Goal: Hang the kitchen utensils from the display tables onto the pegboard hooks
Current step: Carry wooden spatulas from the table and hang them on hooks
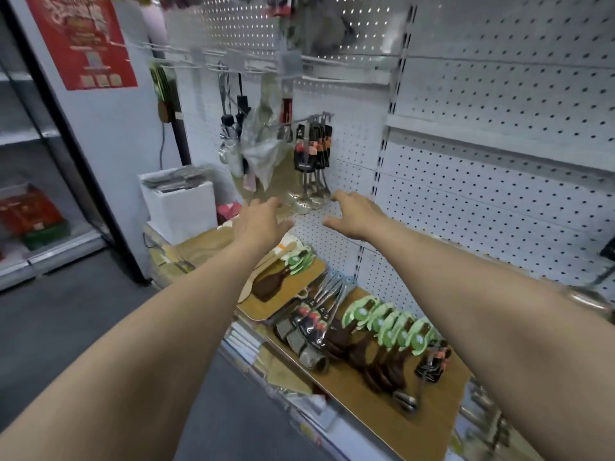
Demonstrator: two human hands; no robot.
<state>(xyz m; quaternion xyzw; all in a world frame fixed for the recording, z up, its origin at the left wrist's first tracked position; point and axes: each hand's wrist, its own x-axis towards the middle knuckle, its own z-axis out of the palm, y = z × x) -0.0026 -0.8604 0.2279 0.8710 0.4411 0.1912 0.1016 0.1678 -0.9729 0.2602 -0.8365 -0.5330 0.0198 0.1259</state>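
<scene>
Head view: our empty, slack-fingered left hand (263, 221) and right hand (352, 214) hover by far ladles (311, 171); next we'd grip near utensils (316, 322).

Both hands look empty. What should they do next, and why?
Probably lower the right hand to the metal spoons on the table and pick one up. Both it and the left hand hold nothing, and the hook above carries what looks like the same kind.
</scene>
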